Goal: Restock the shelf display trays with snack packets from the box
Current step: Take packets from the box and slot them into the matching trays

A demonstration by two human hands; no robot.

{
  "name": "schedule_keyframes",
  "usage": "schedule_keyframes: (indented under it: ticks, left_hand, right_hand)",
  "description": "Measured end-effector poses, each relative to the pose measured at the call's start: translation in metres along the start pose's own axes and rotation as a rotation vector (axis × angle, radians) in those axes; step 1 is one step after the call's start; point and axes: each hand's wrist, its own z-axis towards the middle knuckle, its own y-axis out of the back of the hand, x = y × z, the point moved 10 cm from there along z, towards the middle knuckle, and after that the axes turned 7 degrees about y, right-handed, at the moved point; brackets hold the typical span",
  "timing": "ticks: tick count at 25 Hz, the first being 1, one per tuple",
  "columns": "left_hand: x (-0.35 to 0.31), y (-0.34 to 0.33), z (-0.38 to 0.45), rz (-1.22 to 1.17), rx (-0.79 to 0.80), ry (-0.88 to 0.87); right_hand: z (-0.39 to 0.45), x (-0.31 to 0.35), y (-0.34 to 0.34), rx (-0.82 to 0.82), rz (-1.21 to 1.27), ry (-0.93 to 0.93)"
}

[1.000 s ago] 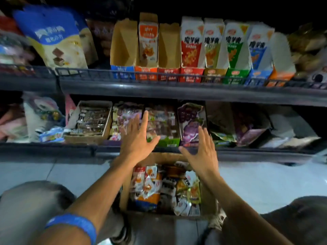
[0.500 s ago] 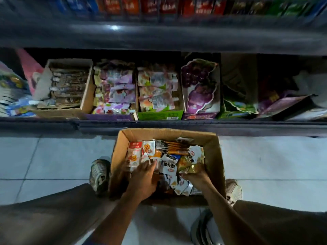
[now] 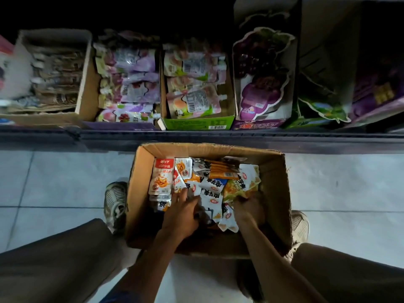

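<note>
Scanning the shelf row left to right: brown tray [image 3: 84,92] at far left holds dark wrapped bars, contents blurred. Next, purple-fronted tray [image 3: 122,126] looks well filled with pouches. Green-fronted tray [image 3: 197,123] holds pouches with some bare card showing on its right side. Grape-printed tray [image 3: 264,84] shows mostly its printed card; fill level cannot be read. Further right is too dark to judge.

On the floor just below the shelf edge, the cardboard box [image 3: 275,193] sits between the person's shoes. It is still heaped with snack packets [image 3: 213,186], orange, white and green, lying mixed.

Left hand [image 3: 182,212] rests palm-down in the box, fingers spread and slightly bent over the white packets; no closed grasp is visible. Right hand [image 3: 248,206] is at the right side of the heap, fingers curled into the green-yellow packets, apparently gathering a bunch; exact hold is partly hidden.

Judgement: gathering step in hand. No packet is lifted clear of the box; much stock remains to move.
</note>
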Motion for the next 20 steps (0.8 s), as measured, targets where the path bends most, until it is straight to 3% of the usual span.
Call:
schedule_keyframes:
  ticks: [2, 3, 5, 8, 11, 16, 20]
  left_hand:
    - [0.001, -0.001, -0.001, -0.002, -0.015, -0.012]
    - [0.001, -0.001, -0.002, -0.006, -0.021, -0.024]
    - [0.000, -0.003, -0.001, 0.009, -0.024, -0.059]
    - [0.004, -0.006, -0.001, -0.004, 0.009, -0.040]
    - [0.006, -0.008, -0.005, -0.019, 0.037, -0.024]
    - [0.006, -0.003, -0.004, -0.073, -0.001, -0.017]
    - [0.009, 0.015, -0.006, -0.328, -0.066, 0.063]
  right_hand:
    - [-0.005, 0.046, 0.001, -0.106, -0.090, 0.432]
    - [-0.007, 0.065, -0.010, -0.045, -0.108, 0.587]
    - [0.000, 0.093, -0.030, 0.060, -0.317, 0.732]
    - [0.017, 0.112, -0.045, 0.119, -0.681, 0.756]
    - [0.024, 0.117, -0.058, 0.126, -0.770, 0.771]
    - [0.020, 0.135, -0.043, 0.127, -0.679, 0.850]
    - [0.007, 0.133, -0.006, 0.160, -0.332, 0.850]
